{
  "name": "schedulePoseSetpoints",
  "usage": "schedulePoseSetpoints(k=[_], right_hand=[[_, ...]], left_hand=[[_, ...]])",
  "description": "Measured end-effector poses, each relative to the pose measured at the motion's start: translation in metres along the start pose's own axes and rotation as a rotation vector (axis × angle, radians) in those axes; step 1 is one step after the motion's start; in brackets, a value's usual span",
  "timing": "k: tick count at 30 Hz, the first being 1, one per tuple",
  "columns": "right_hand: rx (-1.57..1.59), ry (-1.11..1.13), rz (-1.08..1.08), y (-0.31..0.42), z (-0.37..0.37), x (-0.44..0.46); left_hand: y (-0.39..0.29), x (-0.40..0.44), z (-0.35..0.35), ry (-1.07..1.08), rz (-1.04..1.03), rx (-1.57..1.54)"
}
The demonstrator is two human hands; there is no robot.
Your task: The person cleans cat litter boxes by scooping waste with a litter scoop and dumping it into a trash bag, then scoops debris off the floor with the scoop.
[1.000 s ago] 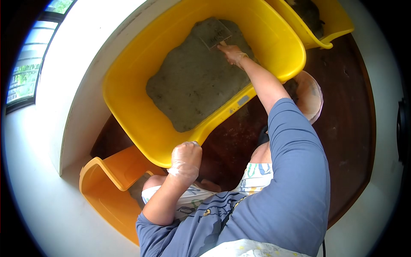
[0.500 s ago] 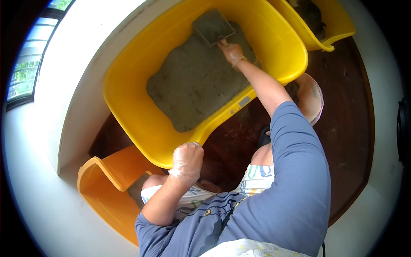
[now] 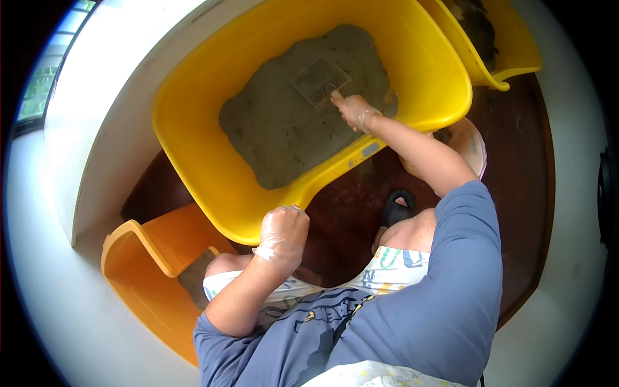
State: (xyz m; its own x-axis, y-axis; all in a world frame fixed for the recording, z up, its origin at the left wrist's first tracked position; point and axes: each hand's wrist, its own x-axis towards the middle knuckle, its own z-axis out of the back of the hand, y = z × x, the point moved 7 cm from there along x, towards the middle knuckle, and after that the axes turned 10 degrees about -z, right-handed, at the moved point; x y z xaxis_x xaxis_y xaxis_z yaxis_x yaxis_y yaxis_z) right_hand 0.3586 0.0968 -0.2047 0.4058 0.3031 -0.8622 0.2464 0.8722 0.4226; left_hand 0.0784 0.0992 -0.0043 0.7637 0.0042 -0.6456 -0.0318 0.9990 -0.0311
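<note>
A deep yellow litter box [image 3: 184, 138] holds a broad bed of grey litter [image 3: 277, 132]. My right hand [image 3: 356, 113], in a clear plastic glove, is closed round the short handle of a square litter scoop [image 3: 318, 82]. The scoop's head lies at the litter's surface, with grey showing through it. My left hand [image 3: 284, 230], also gloved, is a fist at the near left corner of the box, wrapped on its rim. The fingertips of that hand are hidden.
An orange box [image 3: 145, 284] with grey litter inside stands at my left. Another yellow box [image 3: 516, 61] at the upper right has a dark, furry-looking shape [image 3: 476, 32] in it. A pale round container or bag [image 3: 467, 148] sits by the litter box, on the dark red floor [image 3: 516, 193].
My right hand has drawn the scoop away from the far wall, nearer to me. The scoop head looks lower and flatter on the litter. My left hand stays at the rim.
</note>
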Motion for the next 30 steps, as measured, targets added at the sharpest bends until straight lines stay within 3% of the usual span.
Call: schedulePoseSetpoints(k=[5, 11, 14, 17, 20, 23, 26, 30], right_hand=[[0.044, 0.051, -0.186, -0.03, -0.011, 0.003], [0.154, 0.102, -0.175, -0.003, -0.017, 0.046], [0.012, -0.03, -0.1, 0.043, -0.011, 0.046], [-0.028, -0.281, 0.15, 0.069, -0.01, 0.097], [-0.012, -0.219, 0.06, 0.063, -0.013, 0.07], [-0.059, -0.371, 0.456, 0.047, -0.021, 0.14], [0.039, -0.205, 0.325, 0.052, -0.012, 0.086], [0.015, -0.262, 0.457, 0.062, -0.008, 0.075]], left_hand=[[0.001, 0.001, -0.006, 0.009, -0.011, 0.01], [-0.002, 0.003, -0.004, -0.002, -0.01, 0.014], [-0.007, 0.008, -0.005, -0.034, 0.003, 0.057], [-0.012, 0.01, -0.002, -0.034, -0.043, 0.067], [-0.013, 0.009, 0.003, -0.025, -0.032, 0.067], [-0.011, 0.011, -0.005, -0.067, 0.018, 0.108], [-0.01, 0.008, -0.006, -0.074, 0.014, 0.091], [-0.009, 0.008, -0.005, -0.06, 0.04, 0.108]])
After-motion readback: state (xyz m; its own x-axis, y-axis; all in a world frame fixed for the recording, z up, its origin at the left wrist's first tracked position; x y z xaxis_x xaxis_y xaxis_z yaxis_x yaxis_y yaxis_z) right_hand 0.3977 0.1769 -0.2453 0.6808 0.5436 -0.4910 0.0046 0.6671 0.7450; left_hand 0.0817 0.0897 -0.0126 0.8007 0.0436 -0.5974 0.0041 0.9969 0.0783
